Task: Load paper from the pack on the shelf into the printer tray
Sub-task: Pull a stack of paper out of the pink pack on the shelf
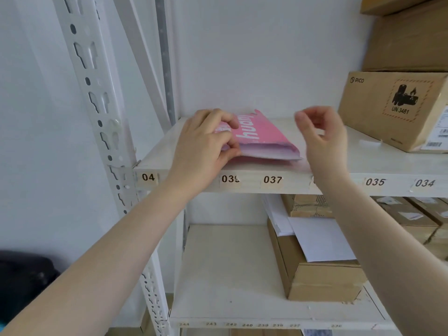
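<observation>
A pink paper pack (260, 138) lies on a white numbered shelf (339, 170) against a white wall. The left hand (206, 144) pinches its near-left corner; the right hand (322, 137) hovers just right, fingers loosely curled, empty. Cardboard boxes (397, 110) sit farther right.

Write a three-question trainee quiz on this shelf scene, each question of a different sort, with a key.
1. True or false: the left hand rests on the pink paper pack.
2. Which hand touches nothing? A. left B. right
3. Fill in: the box marked PICO stands on the same shelf as the pack, on its ____ side.

Key: 1 true. 2 B: the right hand hovers beside the pack, fingers loosely curled. 3 right.
</observation>
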`<state>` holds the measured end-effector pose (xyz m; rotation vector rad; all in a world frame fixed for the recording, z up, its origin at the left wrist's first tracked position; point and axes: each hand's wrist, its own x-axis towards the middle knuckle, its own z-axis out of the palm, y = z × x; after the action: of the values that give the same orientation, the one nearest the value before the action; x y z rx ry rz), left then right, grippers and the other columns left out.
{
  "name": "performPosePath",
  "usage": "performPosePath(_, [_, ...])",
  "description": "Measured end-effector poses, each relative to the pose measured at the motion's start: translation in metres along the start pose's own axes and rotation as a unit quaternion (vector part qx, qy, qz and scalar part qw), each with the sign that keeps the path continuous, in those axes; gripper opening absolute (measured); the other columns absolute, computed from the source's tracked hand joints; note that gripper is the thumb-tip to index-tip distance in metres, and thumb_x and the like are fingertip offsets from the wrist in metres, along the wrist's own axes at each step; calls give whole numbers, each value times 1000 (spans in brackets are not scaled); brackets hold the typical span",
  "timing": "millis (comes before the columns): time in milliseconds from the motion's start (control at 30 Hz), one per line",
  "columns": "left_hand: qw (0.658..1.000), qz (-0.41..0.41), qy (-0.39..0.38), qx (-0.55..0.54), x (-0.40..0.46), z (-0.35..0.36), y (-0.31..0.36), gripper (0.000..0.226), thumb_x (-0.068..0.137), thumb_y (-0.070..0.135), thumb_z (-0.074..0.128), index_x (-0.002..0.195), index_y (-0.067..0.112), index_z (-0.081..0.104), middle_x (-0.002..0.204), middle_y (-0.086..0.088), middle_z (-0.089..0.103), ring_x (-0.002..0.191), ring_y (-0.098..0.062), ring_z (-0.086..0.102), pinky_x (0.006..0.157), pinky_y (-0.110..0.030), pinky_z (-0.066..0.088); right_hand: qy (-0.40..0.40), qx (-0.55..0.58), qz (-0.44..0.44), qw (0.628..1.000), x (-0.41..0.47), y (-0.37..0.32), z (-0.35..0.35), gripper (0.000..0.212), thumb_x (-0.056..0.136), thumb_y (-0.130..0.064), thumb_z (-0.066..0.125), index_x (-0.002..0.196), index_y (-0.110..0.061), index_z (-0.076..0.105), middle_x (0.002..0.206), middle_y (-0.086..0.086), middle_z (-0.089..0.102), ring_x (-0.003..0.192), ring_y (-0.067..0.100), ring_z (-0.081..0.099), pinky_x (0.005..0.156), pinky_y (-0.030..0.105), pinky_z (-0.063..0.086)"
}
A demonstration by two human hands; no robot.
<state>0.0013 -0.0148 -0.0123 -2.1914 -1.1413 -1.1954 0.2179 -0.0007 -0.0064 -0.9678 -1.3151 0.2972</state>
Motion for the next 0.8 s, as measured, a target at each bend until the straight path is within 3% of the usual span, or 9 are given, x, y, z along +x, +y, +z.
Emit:
performPosePath(67, [1000, -10, 20, -8, -22, -12, 14, 14, 79, 29, 67, 73, 17, 69, 109, 4, 63, 107, -19, 46, 88, -34, 36, 53, 18, 40, 998, -26, -3, -19, 13, 88, -38, 58, 86, -26, 53, 78, -11, 54, 70, 3, 51, 68, 30, 44])
performPosePath(133, [999, -33, 26, -18, -47, -22, 26, 11, 80, 28, 67, 74, 18, 69, 109, 4, 62, 107, -16, 44, 88, -33, 37, 39, 39, 129, 990, -52, -5, -38, 22, 90, -41, 54, 85, -20, 54, 72, -4, 54, 63, 10, 53, 55, 29, 44])
performPosePath(267, [995, -78, 13, -63, -92, -34, 46, 13, 82, 28, 65, 74, 18, 70, 104, 8, 59, 102, -6, 37, 91, -17, 30, -118, 85, 341, 929, -85, -5, -55, 50, 90, -53, 46, 85, -8, 68, 73, 6, 74, 65, 20, 70, 58, 30, 53])
performPosePath(333, [993, -85, -12, -87, -112, -35, 55, 15, 82, 31, 64, 74, 20, 69, 103, 13, 55, 103, -4, 36, 92, -21, 34, -213, 138, 404, 879, -88, -6, -50, 53, 90, -54, 44, 97, -9, 71, 87, 8, 77, 76, 21, 74, 66, 32, 56])
performPosePath(433, [986, -92, -76, -118, -139, -34, 66, 12, 82, 36, 63, 76, 26, 69, 104, 22, 48, 107, -4, 41, 87, -36, 42, -211, 170, 421, 866, -92, -8, -35, 33, 90, -41, 55, 101, -13, 68, 96, 6, 77, 80, 18, 74, 69, 33, 59])
performPosePath(533, [961, -158, -115, -198, -155, -39, 69, 9, 78, 42, 67, 79, 33, 68, 110, 25, 51, 116, 1, 42, 98, -26, 33, -191, 129, 378, 897, -105, -4, -27, 22, 93, -24, 56, 99, -6, 67, 90, 6, 77, 69, 15, 74, 56, 28, 57])
performPosePath(600, [926, -262, -65, -263, -157, -46, 64, 22, 75, 48, 65, 92, 35, 64, 118, 18, 54, 119, 1, 45, 102, -19, 30, -183, 105, 351, 912, -117, -1, -26, 22, 94, -23, 55, 94, -6, 68, 80, 2, 77, 67, 16, 73, 57, 29, 57])
performPosePath(667, [856, -416, 6, -305, -157, -49, 48, 48, 68, 58, 61, 108, 33, 54, 122, 11, 54, 119, -4, 49, 101, -23, 34, -169, 105, 347, 916, -131, -3, -29, 22, 94, -23, 55, 92, -5, 69, 77, 2, 76, 67, 18, 73, 57, 31, 59])
performPosePath(800, [661, -560, -131, -482, -155, -45, 27, 80, 64, 64, 69, 128, 18, 52, 118, 1, 69, 107, -20, 67, 90, -37, 49, -161, 77, 336, 925, -166, -6, -41, 24, 94, -23, 53, 89, -7, 69, 77, 3, 77, 66, 18, 73, 54, 28, 57])
